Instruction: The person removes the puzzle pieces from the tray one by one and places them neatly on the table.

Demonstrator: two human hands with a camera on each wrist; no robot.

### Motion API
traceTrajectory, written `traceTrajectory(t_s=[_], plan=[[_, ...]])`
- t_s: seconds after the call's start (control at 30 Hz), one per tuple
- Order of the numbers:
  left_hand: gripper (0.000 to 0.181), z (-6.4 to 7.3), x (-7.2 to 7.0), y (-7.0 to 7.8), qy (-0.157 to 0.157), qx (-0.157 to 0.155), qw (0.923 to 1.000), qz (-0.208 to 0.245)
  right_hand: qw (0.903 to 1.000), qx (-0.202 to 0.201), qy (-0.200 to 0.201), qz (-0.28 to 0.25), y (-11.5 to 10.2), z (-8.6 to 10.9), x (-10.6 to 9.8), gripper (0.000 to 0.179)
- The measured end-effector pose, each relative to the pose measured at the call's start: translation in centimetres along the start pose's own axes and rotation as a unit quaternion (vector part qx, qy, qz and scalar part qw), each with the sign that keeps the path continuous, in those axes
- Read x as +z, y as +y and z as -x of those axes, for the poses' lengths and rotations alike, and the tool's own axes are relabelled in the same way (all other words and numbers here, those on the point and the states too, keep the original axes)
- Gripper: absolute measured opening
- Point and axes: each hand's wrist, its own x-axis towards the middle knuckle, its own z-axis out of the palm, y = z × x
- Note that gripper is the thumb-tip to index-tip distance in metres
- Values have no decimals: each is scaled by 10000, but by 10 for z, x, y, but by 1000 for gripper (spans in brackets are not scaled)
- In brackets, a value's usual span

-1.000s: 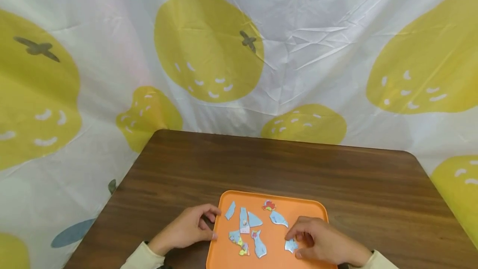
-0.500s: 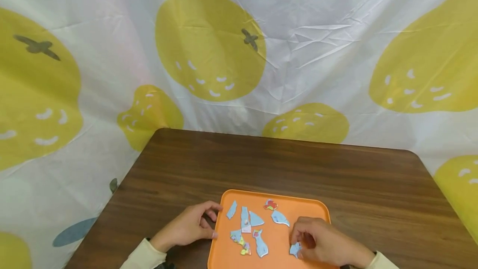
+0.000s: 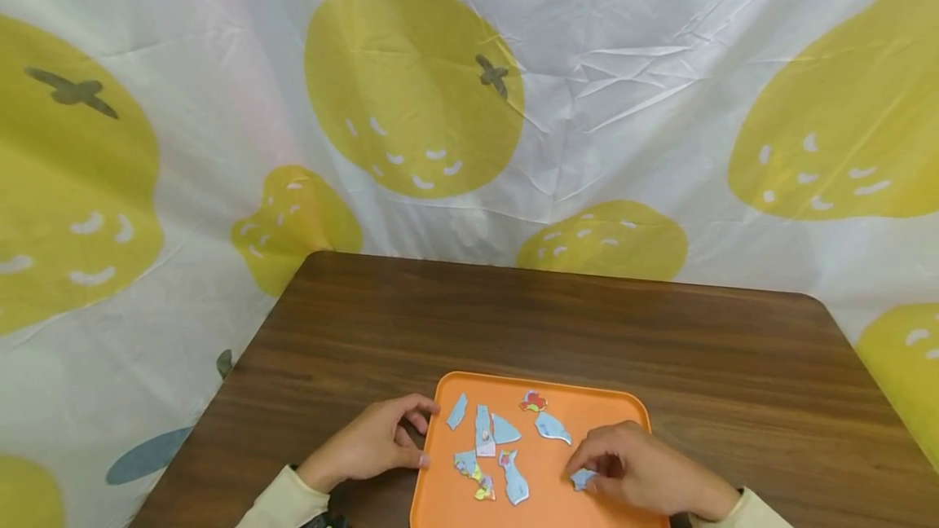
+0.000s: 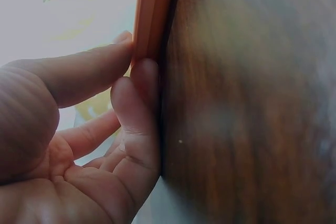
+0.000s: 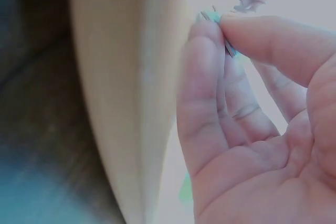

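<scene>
On the orange tray (image 3: 543,503) lie several flat, irregular jigsaw-like pieces, mostly light blue with coloured print. My right hand (image 3: 634,467) pinches one small light blue puzzle piece (image 3: 583,478) between thumb and fingers over the tray's right part. In the right wrist view the puzzle piece (image 5: 211,15) shows edge-on at the fingertips (image 5: 202,30), partly hidden by them. My left hand (image 3: 377,442) rests its thumb and fingertips against the tray's left rim; in the left wrist view the fingers (image 4: 134,119) bend loosely beside the tray rim (image 4: 152,19).
Left on the tray are a narrow blue piece (image 3: 457,411), a triangular piece (image 3: 504,430) and a yellow-and-blue piece (image 3: 477,475). A red-printed piece (image 3: 534,402) and a curved blue piece (image 3: 553,428) lie toward the back. The dark wooden table (image 3: 557,324) meets a fruit-patterned curtain (image 3: 587,145).
My right hand has closed its fingertips on the small blue piece, which now shows less of its face and looks tilted up. The left hand stays at the tray's rim.
</scene>
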Motion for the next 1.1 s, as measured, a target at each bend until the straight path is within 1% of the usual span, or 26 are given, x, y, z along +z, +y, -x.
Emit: traceTrajectory(t_s=[0.1,0.23,0.33,0.53,0.67,0.83,1.1], plan=[[61,0,-1,0,-6,-23,10000,-39,9999,91,13,-119,-2,-3,-3,31],[61,0,-1,0,-4,-6,10000,-11,9996,180,140,-152,-4,-8,-6,34],[61,1,-1,1,-4,-25,10000,47,9990,360,232,-156,-5,-12,-10,35],[61,1,-1,1,-9,-27,9999,97,9968,674,399,-154,-7,-24,-18,27],[61,0,-1,0,-9,-8,10000,61,9932,1032,529,-112,-8,-35,-23,23],[61,-2,-1,-1,-30,-51,10000,-28,9871,1422,715,-189,-7,-49,-29,25],[62,-1,-2,1,-61,-24,10000,66,9848,1496,878,35,-1,-74,-37,31]])
